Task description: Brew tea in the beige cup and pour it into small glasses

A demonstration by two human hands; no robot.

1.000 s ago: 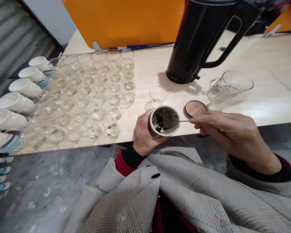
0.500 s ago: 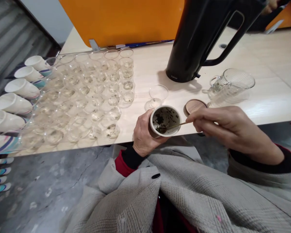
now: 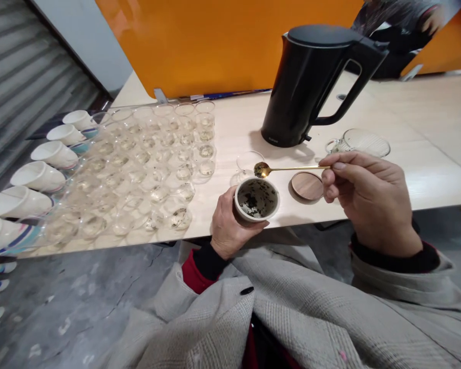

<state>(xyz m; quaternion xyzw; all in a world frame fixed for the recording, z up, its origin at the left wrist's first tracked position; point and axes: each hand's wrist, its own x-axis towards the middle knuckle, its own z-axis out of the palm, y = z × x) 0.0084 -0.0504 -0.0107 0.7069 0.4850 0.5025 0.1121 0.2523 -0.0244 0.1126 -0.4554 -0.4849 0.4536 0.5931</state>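
My left hand is wrapped round a pale canister, tilted so its inside shows dark tea leaves on the bottom and wall. In my right hand is the handle end of a long gold spoon, pinched between thumb and fingers. The spoon's bowl carries some dark leaves and hangs over the far rim of the canister, in front of a clear plastic cup. A round wooden lid lies on the table between the canister and my right hand.
A black electric kettle stands behind. Beyond my right hand is a glass jug. Rows of clear cups with leaves fill the table's left, beside stacked paper cups. An orange partition runs behind; a person's sleeve shows past it.
My right hand has lifted the spoon out of the canister, with leaves in its bowl. My left hand keeps its hold on the canister. The view has tilted up, showing the whole kettle.
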